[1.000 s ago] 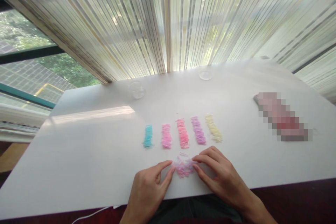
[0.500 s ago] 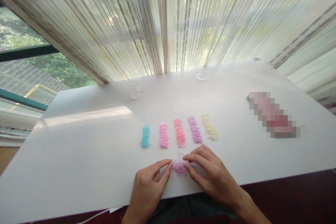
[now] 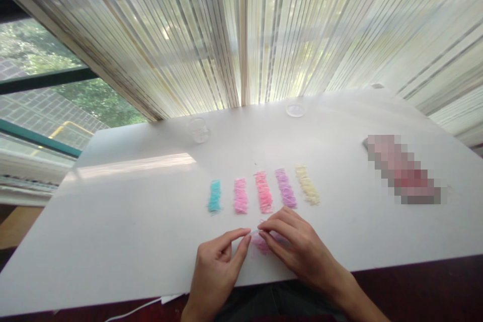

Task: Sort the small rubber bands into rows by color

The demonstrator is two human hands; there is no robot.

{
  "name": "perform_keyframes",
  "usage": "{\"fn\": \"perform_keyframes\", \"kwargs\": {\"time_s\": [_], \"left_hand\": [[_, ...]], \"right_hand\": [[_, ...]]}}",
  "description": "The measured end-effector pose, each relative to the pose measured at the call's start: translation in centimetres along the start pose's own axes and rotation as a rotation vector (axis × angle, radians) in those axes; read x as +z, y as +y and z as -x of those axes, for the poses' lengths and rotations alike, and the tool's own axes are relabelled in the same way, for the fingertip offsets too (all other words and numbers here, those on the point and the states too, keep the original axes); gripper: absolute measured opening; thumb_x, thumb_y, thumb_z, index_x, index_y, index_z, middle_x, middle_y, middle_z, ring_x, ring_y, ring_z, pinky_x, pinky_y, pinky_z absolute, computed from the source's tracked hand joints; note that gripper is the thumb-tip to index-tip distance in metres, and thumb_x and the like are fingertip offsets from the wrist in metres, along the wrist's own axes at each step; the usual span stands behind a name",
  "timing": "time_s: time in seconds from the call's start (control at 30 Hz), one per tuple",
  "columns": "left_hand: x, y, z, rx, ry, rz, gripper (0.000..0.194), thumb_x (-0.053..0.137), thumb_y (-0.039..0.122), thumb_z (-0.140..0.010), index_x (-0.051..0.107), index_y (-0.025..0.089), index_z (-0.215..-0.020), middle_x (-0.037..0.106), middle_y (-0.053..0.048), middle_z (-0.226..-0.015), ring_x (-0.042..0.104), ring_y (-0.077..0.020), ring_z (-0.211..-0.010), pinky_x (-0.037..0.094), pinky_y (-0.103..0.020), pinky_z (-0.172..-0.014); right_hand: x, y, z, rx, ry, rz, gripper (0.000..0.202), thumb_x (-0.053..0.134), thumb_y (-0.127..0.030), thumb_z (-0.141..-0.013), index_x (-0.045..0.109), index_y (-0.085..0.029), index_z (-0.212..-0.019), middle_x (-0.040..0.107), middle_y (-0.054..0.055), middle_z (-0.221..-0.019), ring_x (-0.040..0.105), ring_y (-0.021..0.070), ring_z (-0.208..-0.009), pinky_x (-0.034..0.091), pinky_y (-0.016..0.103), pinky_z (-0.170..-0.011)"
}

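Low in the view, close to the table's front edge, my left hand (image 3: 221, 261) pinches thumb and forefinger together. My right hand (image 3: 296, 241) is pinched too, its fingertips just beside the left ones. A thin pale strand (image 3: 255, 232) seems to stretch between the two pinches, though it is too small to make out well. Beneath the fingers lies a loose heap of pink and purple thin strands (image 3: 261, 245), partly covered by my right hand. Beyond stand neat rows of such strands: teal (image 3: 215, 197), light pink (image 3: 240, 196), coral pink (image 3: 263, 192), purple (image 3: 286, 188) and pale yellow (image 3: 307, 185).
On the white table (image 3: 124, 231), a clear round container (image 3: 198, 131) and a clear round lid (image 3: 295, 110) sit near the back edge. A blurred-out pinkish oblong object (image 3: 403, 171) lies at the right. Striped curtains (image 3: 241, 35) hang behind the table.
My right fingertips have come nearer to my left ones and cover more of the heap. The whole view has shifted slightly; the rows keep their places on the table.
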State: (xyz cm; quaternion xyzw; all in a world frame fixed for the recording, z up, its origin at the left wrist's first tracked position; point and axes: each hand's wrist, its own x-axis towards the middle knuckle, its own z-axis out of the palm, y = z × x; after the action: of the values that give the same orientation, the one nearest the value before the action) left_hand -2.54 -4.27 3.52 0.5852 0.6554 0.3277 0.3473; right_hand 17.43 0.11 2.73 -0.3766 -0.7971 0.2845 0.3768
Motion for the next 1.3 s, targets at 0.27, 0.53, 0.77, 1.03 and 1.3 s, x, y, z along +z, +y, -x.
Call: {"fn": "perform_keyframes", "kwargs": {"time_s": [0.27, 0.53, 0.77, 1.03, 1.3], "left_hand": [[-2.1, -0.8, -1.0, -0.139, 0.25, -0.027, 0.054, 0.067, 0.064, -0.083, 0.086, 0.015, -0.096, 0.022, 0.007, -0.056, 0.025, -0.0096, -0.049, 0.03, -0.022, -0.047], [-4.8, -2.2, -3.9, -0.168, 0.388, -0.207, 0.063, 0.064, 0.066, -0.08, 0.084, 0.012, -0.103, 0.022, 0.008, -0.057, 0.025, -0.0103, -0.05, 0.029, -0.023, -0.05], [-4.5, -2.8, -3.4, -0.093, 0.435, -0.321, 0.052, 0.061, 0.053, -0.086, 0.082, 0.01, -0.11, 0.025, 0.008, -0.055, 0.03, -0.0088, -0.046, 0.032, -0.02, -0.05], [-1.4, -0.4, -0.6, 0.417, 0.227, -0.293, 0.028, 0.067, 0.034, -0.097, 0.08, 0.014, -0.113, 0.051, 0.008, -0.055, 0.036, -0.006, -0.045, 0.038, -0.015, -0.05], [0.0, 0.2, -1.1, 0.492, 0.072, -0.16, 0.012, 0.068, 0.022, -0.097, 0.078, 0.017, -0.102, 0.076, 0.001, -0.075, 0.048, -0.0066, -0.047, 0.045, -0.018, -0.053]], "right_hand": [[-0.4, -0.2, 0.1, 0.025, 0.001, -0.027, 0.011, 0.06, -0.016, -0.101, 0.068, -0.023, -0.102, 0.071, 0.004, -0.088, 0.065, 0.0191, -0.082, 0.055, 0.032, -0.074], [-0.8, 0.0, 0.5, 0.051, 0.036, -0.018, 0.012, 0.061, -0.014, -0.099, 0.068, -0.023, -0.1, 0.071, 0.003, -0.087, 0.066, 0.019, -0.081, 0.056, 0.031, -0.073], [-1.2, 0.4, 0.5, 0.057, 0.063, 0.006, 0.011, 0.061, -0.016, -0.099, 0.07, -0.023, -0.1, 0.072, 0.003, -0.086, 0.068, 0.0191, -0.08, 0.057, 0.031, -0.072], [-0.8, 0.3, 0.2, 0.009, 0.068, -0.01, 0.012, 0.064, -0.013, -0.098, 0.069, -0.022, -0.103, 0.071, 0.003, -0.089, 0.066, 0.0182, -0.082, 0.056, 0.031, -0.074], [-0.9, 0.1, 0.4, -0.003, 0.045, -0.023, 0.011, 0.066, -0.011, -0.097, 0.068, -0.02, -0.103, 0.069, 0.004, -0.089, 0.064, 0.0183, -0.083, 0.055, 0.03, -0.075]]}}
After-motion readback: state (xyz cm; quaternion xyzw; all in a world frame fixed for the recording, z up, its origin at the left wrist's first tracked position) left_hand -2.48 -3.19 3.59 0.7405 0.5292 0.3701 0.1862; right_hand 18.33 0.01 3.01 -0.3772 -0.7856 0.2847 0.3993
